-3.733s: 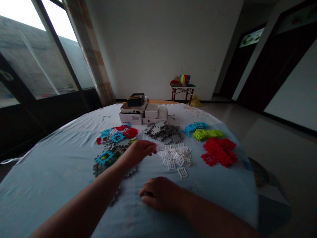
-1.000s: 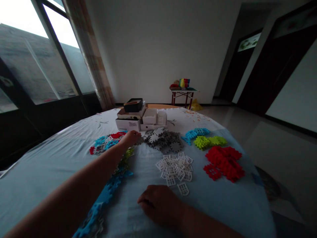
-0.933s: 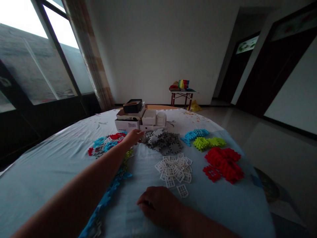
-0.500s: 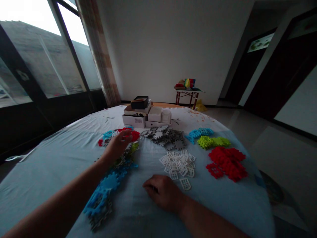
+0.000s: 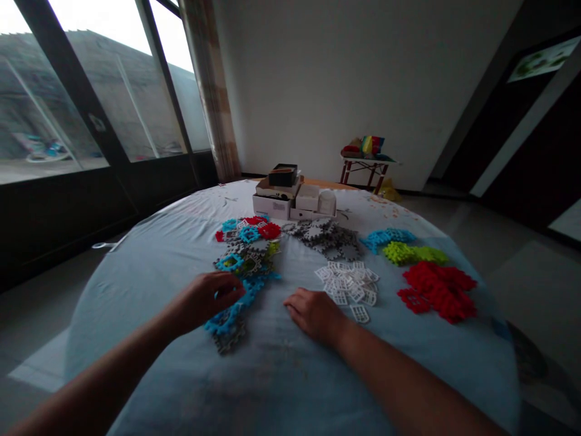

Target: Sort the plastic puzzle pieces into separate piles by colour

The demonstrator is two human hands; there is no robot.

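Fingers of the left hand [image 5: 204, 300] curl half-open, nothing evident between them, beside the mixed toothed-tile heap [image 5: 251, 266] left of the white lattice panels [image 5: 345, 281]; those of the right hand [image 5: 315, 313], near-left of the panels, lie together, grasp undeterminable; tiles appear light, stiff, best lifted by edges.

Dim light, glaring window [image 5: 122, 85] at left — edges stretched

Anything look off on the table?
No visible damage. One white lattice piece lies off the near edge of the white pile, and the long spread by the left hand mixes blue, red, grey, green and white, odd against the single-colour red pile and grey pile.
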